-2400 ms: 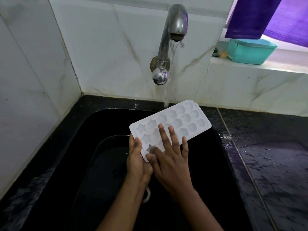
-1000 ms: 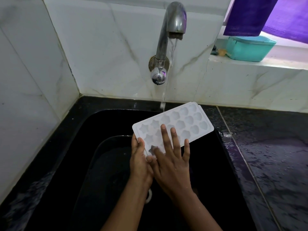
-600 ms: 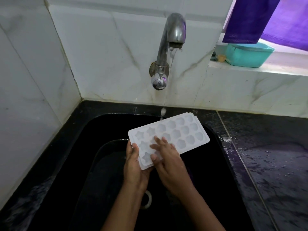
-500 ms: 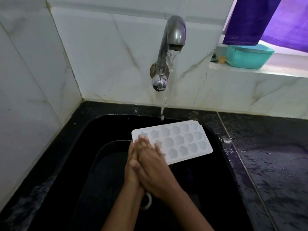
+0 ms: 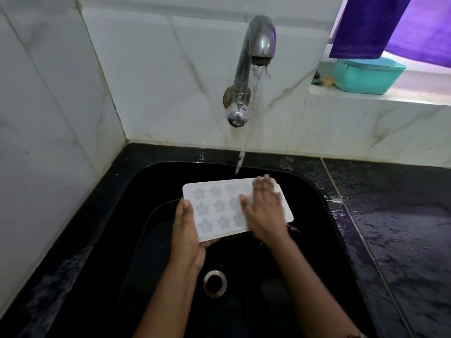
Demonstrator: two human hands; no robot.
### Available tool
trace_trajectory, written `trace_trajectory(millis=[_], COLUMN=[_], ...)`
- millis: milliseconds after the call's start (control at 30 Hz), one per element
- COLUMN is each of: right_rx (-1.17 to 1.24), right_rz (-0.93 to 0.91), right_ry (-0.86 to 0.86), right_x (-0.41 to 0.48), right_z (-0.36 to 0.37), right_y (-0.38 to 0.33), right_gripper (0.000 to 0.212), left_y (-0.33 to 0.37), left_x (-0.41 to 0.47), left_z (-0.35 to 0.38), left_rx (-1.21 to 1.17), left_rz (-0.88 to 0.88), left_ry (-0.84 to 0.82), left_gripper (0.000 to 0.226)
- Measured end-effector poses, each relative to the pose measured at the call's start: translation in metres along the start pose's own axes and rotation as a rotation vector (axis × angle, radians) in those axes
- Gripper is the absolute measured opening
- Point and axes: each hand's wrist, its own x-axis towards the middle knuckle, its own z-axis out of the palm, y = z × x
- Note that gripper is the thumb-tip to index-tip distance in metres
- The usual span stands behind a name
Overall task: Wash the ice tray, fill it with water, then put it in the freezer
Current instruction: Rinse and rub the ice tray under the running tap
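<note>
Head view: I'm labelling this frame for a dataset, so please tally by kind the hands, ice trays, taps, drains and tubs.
hands: 2, left hand and right hand
ice tray: 1
tap: 1
drain: 1
teal tub: 1
Total: 6

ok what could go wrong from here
Only the left hand grips the ice tray, by one end; the right hand pressing flat on it could knock it into the sink.
The stream from the tap seems to land just past the tray's far edge, so rinsing may be poor.
</note>
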Motion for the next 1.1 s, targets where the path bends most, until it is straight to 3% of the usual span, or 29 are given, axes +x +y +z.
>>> trace_trajectory(millis=[133, 200, 267, 333, 467, 567, 733, 867, 933, 1033, 1100], right_rx=[0.115, 0.087, 0.054, 0.000, 0.010, 0.012, 0.047, 0.014, -0.016, 0.001, 0.136], right_rz=[-0.302, -0.413, -0.453, -0.365, 0.108, 0.190, -0.271, -0.462, -0.354, 0.006, 0.193], right_ry=[-0.105, -0.156, -0.155, -0.113, -0.108, -0.100, -0.140, -0.180, -0.150, -0.157, -0.190], right_x=[-0.029, -0.034, -0.029, -0.023, 0.000, 0.006, -0.029, -0.033, -0.022, -0.009, -0.007], right_z=[0.027, 0.025, 0.019, 0.015, 0.003, 0.001, 0.018, 0.012, 0.007, -0.003, -0.008], right_y=[-0.080, -0.086, -0.070, -0.041, 0.030, 0.026, -0.070, -0.066, -0.034, 0.020, 0.042], right_gripper=[0.072, 0.077, 0.069, 0.070, 0.064, 0.069, 0.065, 0.053, 0.055, 0.060, 0.063], left_y=[-0.007, -0.001, -0.002, -0.005, 0.001, 0.002, 0.000, 0.004, 0.009, 0.021, 0.027], left_x=[0.000, -0.003, -0.004, -0.003, 0.000, 0.003, 0.003, -0.003, -0.003, 0.000, 0.003], left_z=[-0.001, -0.002, 0.000, 0.002, -0.002, -0.005, -0.005, -0.003, -0.002, -0.006, -0.011], left_rx=[-0.093, -0.156, -0.107, -0.058, 0.010, 0.026, -0.033, -0.049, -0.034, 0.076, 0.133], left_rz=[-0.038, -0.095, -0.085, -0.058, -0.038, -0.031, 0.000, -0.034, -0.041, -0.010, -0.002], left_ry=[-0.032, -0.029, -0.023, 0.029, 0.049, 0.072, 0.058, 0.057, 0.062, 0.041, 0.015], left_gripper=[0.028, 0.030, 0.031, 0.024, 0.022, 0.025, 0.024, 0.024, 0.024, 0.025, 0.024])
